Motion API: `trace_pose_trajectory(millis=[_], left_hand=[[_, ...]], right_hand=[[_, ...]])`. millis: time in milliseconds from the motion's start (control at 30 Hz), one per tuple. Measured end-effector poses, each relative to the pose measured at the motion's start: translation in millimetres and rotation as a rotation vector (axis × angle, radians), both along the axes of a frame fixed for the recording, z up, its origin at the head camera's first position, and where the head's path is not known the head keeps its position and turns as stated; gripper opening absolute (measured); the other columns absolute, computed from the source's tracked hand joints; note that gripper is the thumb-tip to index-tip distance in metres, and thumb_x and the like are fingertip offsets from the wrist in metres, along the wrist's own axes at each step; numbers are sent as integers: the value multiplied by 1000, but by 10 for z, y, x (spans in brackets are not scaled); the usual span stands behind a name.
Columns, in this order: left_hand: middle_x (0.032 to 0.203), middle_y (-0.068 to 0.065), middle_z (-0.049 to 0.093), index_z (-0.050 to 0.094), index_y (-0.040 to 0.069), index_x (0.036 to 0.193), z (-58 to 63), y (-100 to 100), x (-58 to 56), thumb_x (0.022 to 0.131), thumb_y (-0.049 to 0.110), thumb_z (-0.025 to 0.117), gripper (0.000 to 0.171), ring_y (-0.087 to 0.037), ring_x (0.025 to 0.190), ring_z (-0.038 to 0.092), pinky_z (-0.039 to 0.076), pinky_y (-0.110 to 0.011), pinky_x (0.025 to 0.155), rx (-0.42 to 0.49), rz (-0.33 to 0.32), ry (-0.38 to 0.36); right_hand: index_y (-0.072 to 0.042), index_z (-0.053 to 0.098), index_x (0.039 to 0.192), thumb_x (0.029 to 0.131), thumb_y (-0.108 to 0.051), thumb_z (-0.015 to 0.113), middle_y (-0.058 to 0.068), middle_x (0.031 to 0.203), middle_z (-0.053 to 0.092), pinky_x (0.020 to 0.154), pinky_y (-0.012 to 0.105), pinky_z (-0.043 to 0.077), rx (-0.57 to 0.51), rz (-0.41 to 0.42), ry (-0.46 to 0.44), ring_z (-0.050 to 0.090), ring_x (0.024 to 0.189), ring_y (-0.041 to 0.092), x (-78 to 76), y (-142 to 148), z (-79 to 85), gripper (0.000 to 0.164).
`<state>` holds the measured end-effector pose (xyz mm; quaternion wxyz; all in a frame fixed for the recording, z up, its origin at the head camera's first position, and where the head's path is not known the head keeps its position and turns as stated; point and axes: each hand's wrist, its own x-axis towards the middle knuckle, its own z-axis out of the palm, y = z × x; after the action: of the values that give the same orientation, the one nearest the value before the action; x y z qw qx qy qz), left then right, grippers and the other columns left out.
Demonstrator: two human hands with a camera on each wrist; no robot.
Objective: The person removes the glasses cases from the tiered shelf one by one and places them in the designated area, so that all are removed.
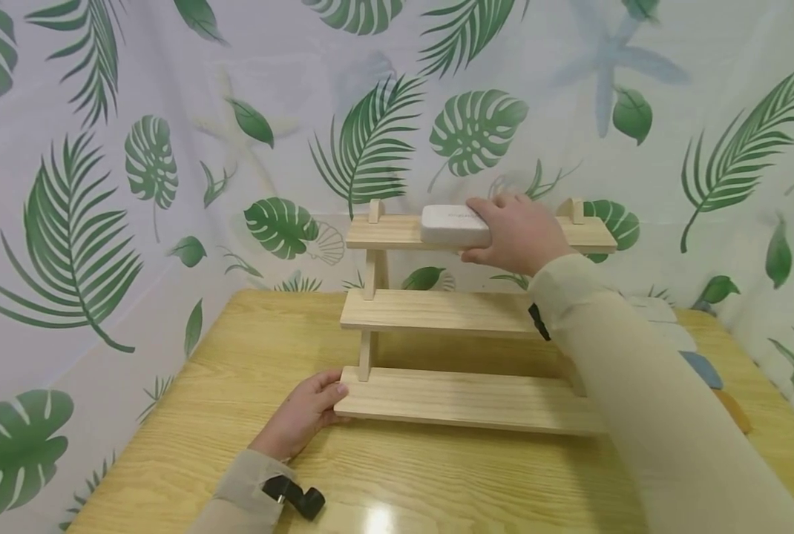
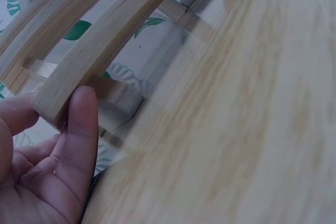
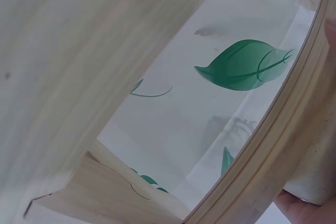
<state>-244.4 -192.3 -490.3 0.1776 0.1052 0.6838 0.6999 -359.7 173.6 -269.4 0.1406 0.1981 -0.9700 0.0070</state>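
Note:
A three-tier wooden display rack point(image 1: 430, 310) stands on the table, its shelves stepping up toward the back. On its top shelf point(image 1: 390, 231) is a white rounded box point(image 1: 452, 226), which looks like a glasses case. My right hand point(image 1: 522, 231) grips the box's right end from above; in the right wrist view only a bit of the fingers point(image 3: 299, 211) shows past the shelf edge. My left hand point(image 1: 306, 409) pinches the left end of the bottom shelf point(image 2: 79, 77) between thumb and fingers. My right forearm hides the rack's right side.
Along the table's right side, partly behind my right sleeve, lie several rounded items: pale ones point(image 1: 674, 335), a blue one point(image 1: 703, 369) and an orange one point(image 1: 733, 411). A leaf-printed curtain point(image 1: 490, 44) hangs close behind the rack. Wood-grain tabletop point(image 1: 437, 482) extends in front.

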Motion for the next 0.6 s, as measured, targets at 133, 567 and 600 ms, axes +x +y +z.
trace_pose_trajectory(millis=[133,567,600], left_hand=[[146,-25,46,34,-3,154,7,16,-6,109,25,52,57,-33,125,55,54,-41,94,-1,-2,0],[146,-26,46,34,-4,154,-17,3,-7,109,23,51,55,-34,126,55,54,-42,95,18,-14,7],[147,-26,45,34,-4,154,-16,4,-6,109,23,51,56,-34,127,54,54,-42,95,19,-14,7]], right_hand=[[-15,40,156,82,-69,71,22,138,54,93,57,49,-8,12,7,55,114,39,37,19,-3,97],[-16,41,156,85,-78,60,20,138,54,92,56,49,-11,44,24,54,113,38,121,51,-37,96],[-16,40,156,85,-78,59,20,138,54,92,55,49,-8,45,25,54,113,37,135,53,-34,96]])
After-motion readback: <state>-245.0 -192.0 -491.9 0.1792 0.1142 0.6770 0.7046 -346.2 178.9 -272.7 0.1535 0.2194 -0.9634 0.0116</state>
